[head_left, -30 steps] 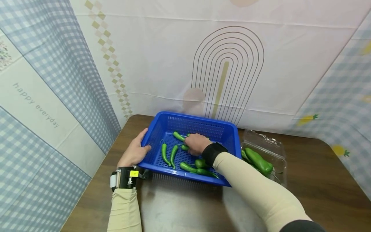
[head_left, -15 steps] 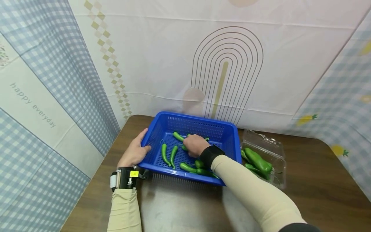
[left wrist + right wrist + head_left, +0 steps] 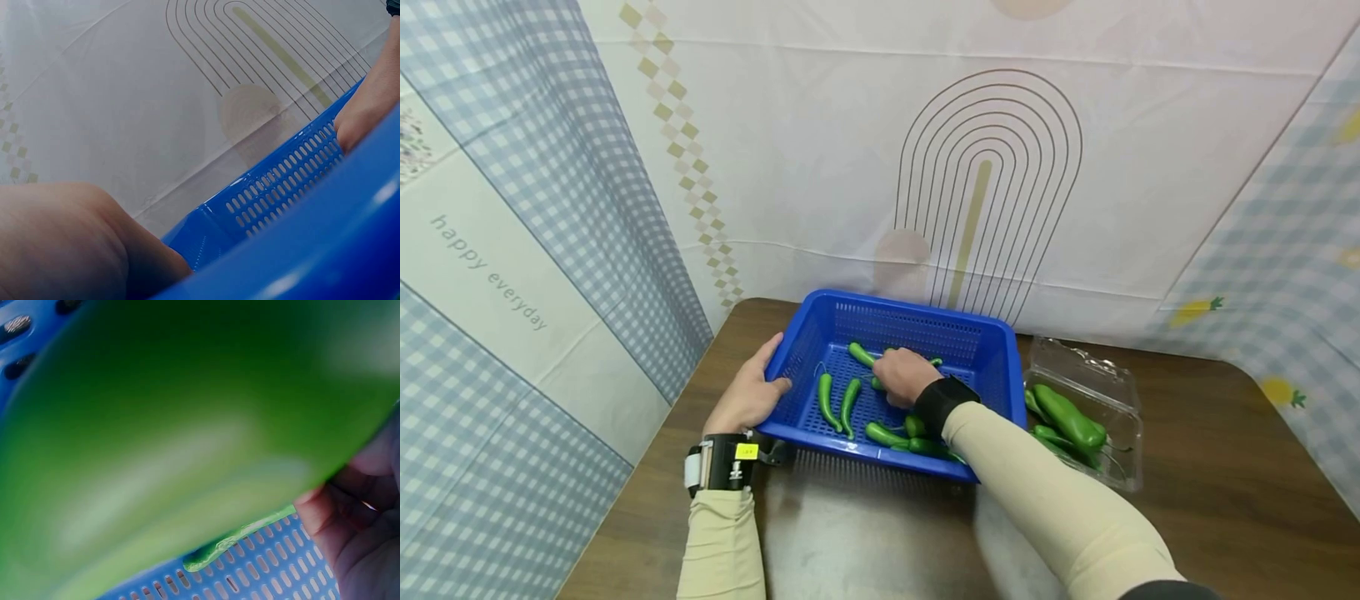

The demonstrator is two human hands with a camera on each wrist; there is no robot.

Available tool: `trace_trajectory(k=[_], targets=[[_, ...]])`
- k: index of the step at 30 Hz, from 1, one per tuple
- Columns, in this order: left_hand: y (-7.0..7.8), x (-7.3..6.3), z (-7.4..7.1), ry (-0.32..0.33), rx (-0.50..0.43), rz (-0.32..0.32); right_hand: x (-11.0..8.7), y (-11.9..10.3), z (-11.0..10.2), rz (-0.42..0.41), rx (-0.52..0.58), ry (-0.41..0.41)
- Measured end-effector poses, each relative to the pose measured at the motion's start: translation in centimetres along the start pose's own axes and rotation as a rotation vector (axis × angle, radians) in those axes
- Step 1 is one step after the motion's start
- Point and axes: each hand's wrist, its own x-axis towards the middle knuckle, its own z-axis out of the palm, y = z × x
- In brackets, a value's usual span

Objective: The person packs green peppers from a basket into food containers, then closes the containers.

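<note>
My left hand (image 3: 748, 396) grips the left rim of a blue plastic basket (image 3: 917, 308), thumb over the inside edge. Inside the basket, my right hand (image 3: 904, 377) is low among several green chili peppers, fingers curled. In the right wrist view, its fingertips (image 3: 312, 503) meet the end of a slim green chili pepper (image 3: 234, 544) on the perforated floor and seem to pinch it; their far side is hidden. A large blurred green pepper (image 3: 156, 456) fills that view close to the camera. Two slim chilies (image 3: 827, 400) lie at the basket's left.
Right of the basket, an open clear plastic box (image 3: 1131, 442) holds larger green peppers (image 3: 1071, 417). The wooden table (image 3: 1210, 467) has a shiny grey surface (image 3: 865, 533) in front. A patterned cloth (image 3: 805, 167) hangs behind.
My right hand has shifted slightly left within the basket, and its forearm has come a little nearer. The left hand and basket stay in place.
</note>
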Motion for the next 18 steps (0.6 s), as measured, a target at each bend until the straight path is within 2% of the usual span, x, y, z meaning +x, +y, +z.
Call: trace_trajectory(k=[10, 18], targets=[[0.00, 0.09, -0.07, -0.002, -0.007, -0.016, 0.28, 0.09, -0.06, 0.005, 0.022, -0.029], [0.09, 0.01, -0.15, 0.002, 0.016, -0.008, 0.49, 0.49, -0.21, 0.013, 0.092, -0.055]])
